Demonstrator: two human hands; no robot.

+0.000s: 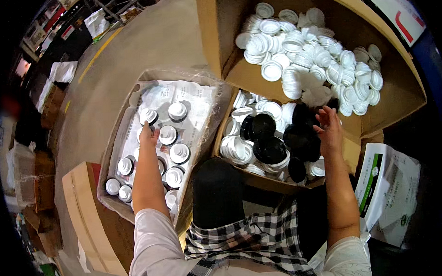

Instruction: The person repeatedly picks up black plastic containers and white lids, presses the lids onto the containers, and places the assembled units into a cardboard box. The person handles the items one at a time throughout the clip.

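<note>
In the left carton (115, 156), lined with white printed sheets, stand several round white stepped pieces with black bases. My left hand (148, 135) is over them, its index finger against the near edge of one white-and-black piece (148, 115); the thumb stands apart. On the right, my right hand (330, 129) hovers beside a heap of black round discs (299, 141), fingers spread and slightly curled. Those discs lie on top of white round lids (236, 149) in the near right box. Whether its fingertips touch a disc I cannot tell.
A large open carton (248, 74) at the far right holds a big heap of white lids (300, 50). White printed bags (393, 180) lie beside my right arm. A brown carton (90, 215) stands left of my left arm. Shelves and boxes line the far left.
</note>
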